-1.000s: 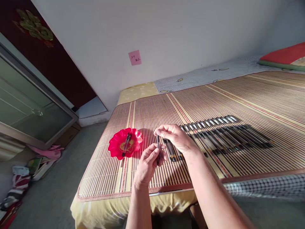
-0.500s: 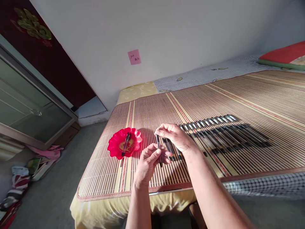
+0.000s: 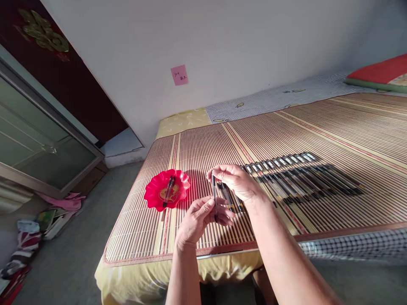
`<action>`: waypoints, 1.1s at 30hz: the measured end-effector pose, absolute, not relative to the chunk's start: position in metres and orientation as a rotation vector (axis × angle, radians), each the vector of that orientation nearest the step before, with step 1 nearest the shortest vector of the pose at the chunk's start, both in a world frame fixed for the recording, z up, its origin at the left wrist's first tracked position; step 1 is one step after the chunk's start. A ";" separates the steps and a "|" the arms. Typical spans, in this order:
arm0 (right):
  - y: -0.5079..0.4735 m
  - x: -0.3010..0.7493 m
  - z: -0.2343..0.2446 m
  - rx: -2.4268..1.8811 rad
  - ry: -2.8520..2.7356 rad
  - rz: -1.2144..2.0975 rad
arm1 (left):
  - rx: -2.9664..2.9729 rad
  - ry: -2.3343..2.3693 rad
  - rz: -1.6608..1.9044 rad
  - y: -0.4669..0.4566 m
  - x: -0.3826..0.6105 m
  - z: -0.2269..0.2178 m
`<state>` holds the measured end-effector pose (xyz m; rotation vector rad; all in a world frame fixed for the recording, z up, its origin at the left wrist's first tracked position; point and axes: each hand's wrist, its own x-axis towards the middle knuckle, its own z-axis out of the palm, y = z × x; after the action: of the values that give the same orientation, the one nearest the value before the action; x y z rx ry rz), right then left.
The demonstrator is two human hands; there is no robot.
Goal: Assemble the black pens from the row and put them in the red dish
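Observation:
Upright between my hands is a dark, slim pen [image 3: 214, 192]. My left hand [image 3: 200, 216] pinches its lower part between thumb and fingers. At the top end, my right hand [image 3: 233, 180] grips it with thumb and fingertips. Several black pens [image 3: 305, 184] lie side by side on the mat to the right. Behind them runs a row of short dark pieces with white labels [image 3: 280, 162], which look like pen caps. A few more pens [image 3: 225, 195] lie partly hidden behind my hands. Left of my hands, a red scalloped plate [image 3: 151, 198] holds a couple of pens [image 3: 168, 190].
A striped bamboo mat [image 3: 136, 237] covers the bed, with a yellow cloth [image 3: 133, 281] hanging at the front. A pink note [image 3: 179, 75] is stuck to the wall. A red and green pillow [image 3: 378, 74] lies far right. Clothes [image 3: 27, 241] are piled on the floor at left.
The pen now stands closer to vertical and has shifted slightly right. My left hand has moved a little lower, its fingers extending farther right. The plate and the laid-out pens are unchanged.

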<state>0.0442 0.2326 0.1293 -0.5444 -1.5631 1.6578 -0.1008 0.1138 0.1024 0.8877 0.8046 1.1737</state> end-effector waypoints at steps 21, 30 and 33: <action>0.232 0.043 0.130 -0.680 -1.550 1.565 | 0.970 1.036 1.287 0.119 -0.100 0.097; 0.235 0.038 0.123 -0.735 -1.675 1.393 | 0.975 1.169 1.412 0.121 -0.101 0.101; 0.239 0.026 0.105 -0.981 -1.883 1.096 | 0.921 1.270 1.527 0.119 -0.116 0.103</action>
<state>0.0263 0.2387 0.1048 -0.9812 -1.8827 1.0964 -0.1163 0.1193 0.1028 0.9205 1.2701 1.5269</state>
